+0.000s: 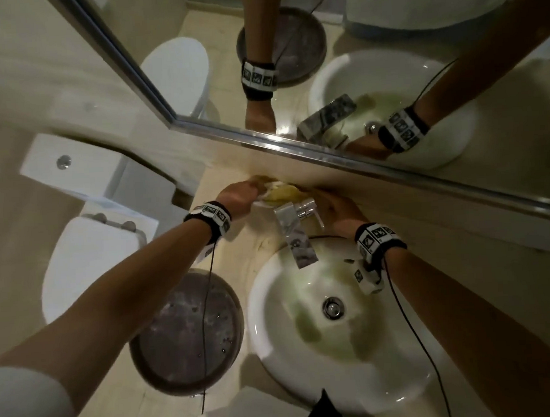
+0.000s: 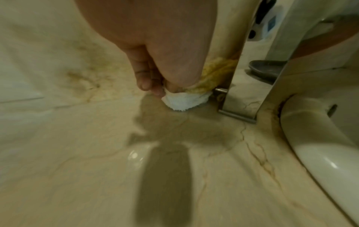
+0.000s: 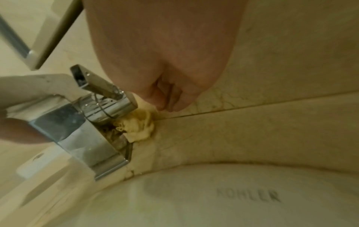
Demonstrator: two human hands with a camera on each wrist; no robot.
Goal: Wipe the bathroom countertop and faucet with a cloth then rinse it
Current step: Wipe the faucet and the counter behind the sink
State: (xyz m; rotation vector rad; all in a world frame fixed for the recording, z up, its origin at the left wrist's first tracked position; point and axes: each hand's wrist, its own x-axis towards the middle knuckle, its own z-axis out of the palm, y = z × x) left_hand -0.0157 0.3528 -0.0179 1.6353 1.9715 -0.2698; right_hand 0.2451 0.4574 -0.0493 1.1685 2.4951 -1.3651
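Pinches the white end of the cloth point(image 2: 184, 101) between the curled fingers point(image 2: 144, 79) of the left hand point(image 1: 239, 194), low on the countertop point(image 2: 77, 153) and just left of the faucet point(image 2: 252, 76) base. Passes the yellow part of the cloth point(image 1: 281, 193) behind the faucet point(image 1: 296, 232), tight between the chrome body and the back wall. Reaches with the right hand point(image 1: 340, 210) to the other side, behind the lever. Curls the fingertips point(image 3: 170, 106) there down onto the bunched yellow end point(image 3: 139, 127); not possible to tell from the right wrist view whether pinching this end or only touching it. Lying on the countertop in both wrist views, this cloth, pressed against the faucet point(image 3: 77, 130) foot. Brown stains and thin veins on the stone around it, also a dull wet-looking patch in front of the left hand point(image 2: 155, 61). Just in front of the faucet, a white round sink point(image 1: 274, 321) with greenish marks near the drain and grey letters on the rim point(image 3: 248, 195). Above, a mirror point(image 1: 295, 145) with a metal frame, repeating both wrists. To the left, a round dark basin point(image 1: 185, 336) and a white toilet point(image 1: 86, 252).
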